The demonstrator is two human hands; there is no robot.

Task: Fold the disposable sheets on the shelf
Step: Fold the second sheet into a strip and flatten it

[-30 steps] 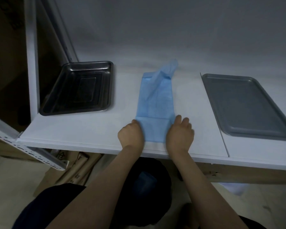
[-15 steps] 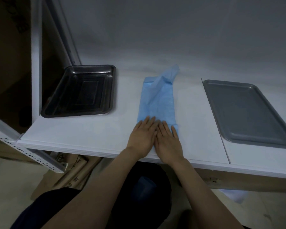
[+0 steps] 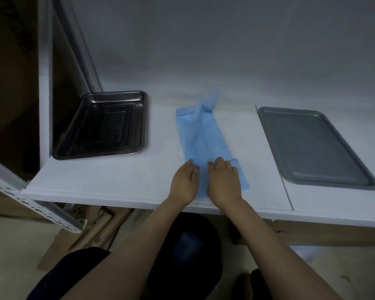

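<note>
A long, narrow blue disposable sheet (image 3: 200, 135) lies on the white shelf (image 3: 108, 176), running from the front edge toward the back wall. Its far end is crumpled and stands up a little. My left hand (image 3: 183, 184) and my right hand (image 3: 224, 182) sit side by side on the sheet's folded near end, a small gap between them. The fingers of both hands are bent, with their tips down on the blue material. Whether they pinch a layer is hidden from view.
A deep shiny steel tray (image 3: 104, 126) stands at the shelf's left end beside a white upright post (image 3: 45, 83). A flat grey tray (image 3: 312, 146) lies on the right. Cardboard (image 3: 91, 226) and a dark bin (image 3: 188, 252) sit on the floor below.
My hands first held the sides of the near end, then pressed flat together on it. Now they have parted slightly with fingers bent, and the sheet's near end has swung a little to the right.
</note>
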